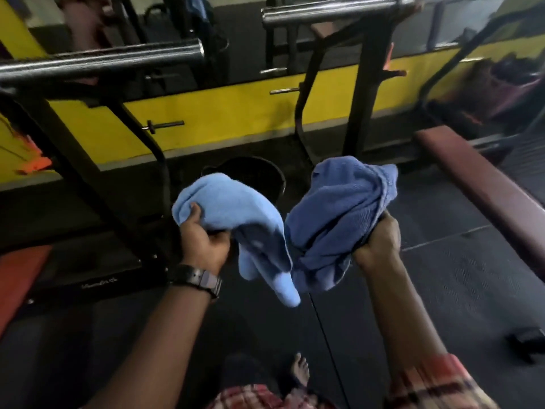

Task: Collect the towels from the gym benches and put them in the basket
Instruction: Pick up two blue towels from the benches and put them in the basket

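— Where are the towels?

— Both are off the benches and in the air. The left grip is clenched round a bunched light blue terry towel; the right grip is clenched round a darker blue terry towel. The two cloths hang side by side and their folds seem to touch in the middle.

— And the basket?

— A round black basket stands on the dark rubber floor beyond the hands, against the foot of the yellow wall band. The light towel hides its near rim, and its inside is too dark to make out.

— Any writing?

— A line of small white lettering runs along the base of the black steel rack frame — too blurred to read. The black digital wristwatch on the left wrist shows no legible face.

— What else is there?

— A maroon padded bench at the right, an orange-red padded bench at the left edge, a steel barbell on the rack, a red checked sleeve and one bare foot.
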### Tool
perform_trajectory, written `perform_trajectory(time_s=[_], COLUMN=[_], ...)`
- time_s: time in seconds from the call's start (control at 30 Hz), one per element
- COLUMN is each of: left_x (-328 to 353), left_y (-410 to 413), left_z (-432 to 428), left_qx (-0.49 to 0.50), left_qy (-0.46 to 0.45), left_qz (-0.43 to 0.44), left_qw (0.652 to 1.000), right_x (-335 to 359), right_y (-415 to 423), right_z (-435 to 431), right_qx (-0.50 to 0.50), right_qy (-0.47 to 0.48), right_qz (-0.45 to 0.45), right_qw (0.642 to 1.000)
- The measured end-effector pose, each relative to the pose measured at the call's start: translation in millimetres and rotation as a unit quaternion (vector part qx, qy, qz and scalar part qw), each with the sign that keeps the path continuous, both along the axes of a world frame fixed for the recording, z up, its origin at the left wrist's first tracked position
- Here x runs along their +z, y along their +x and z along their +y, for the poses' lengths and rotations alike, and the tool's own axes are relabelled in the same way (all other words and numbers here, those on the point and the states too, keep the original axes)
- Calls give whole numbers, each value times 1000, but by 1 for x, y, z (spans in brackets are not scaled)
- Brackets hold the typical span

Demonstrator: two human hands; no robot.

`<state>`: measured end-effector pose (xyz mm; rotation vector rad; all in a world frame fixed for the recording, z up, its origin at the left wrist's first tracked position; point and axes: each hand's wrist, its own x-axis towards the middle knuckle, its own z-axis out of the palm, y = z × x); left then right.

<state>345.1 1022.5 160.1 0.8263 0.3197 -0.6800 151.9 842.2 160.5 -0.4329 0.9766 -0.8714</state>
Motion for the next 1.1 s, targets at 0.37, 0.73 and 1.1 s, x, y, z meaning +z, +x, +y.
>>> perform_trajectory(time_s=[0.37,0.73,1.1], left_x=[-30,-81,-69], left_y=[160,282,270], left_z=[-167,-197,-154], left_qx=[80,41,186], left_qy=[-129,-143,-122], left_qz=[21,115,54], left_qw=[988,982,974], right_x=[-6,-20,-50], right_y=[171,332,414], right_z=[-130,-209,-232], right_qx=[69,204,246], right_qy=[-30,-128,-110], right_qz=[18,76,113], right_qw=[997,968,956])
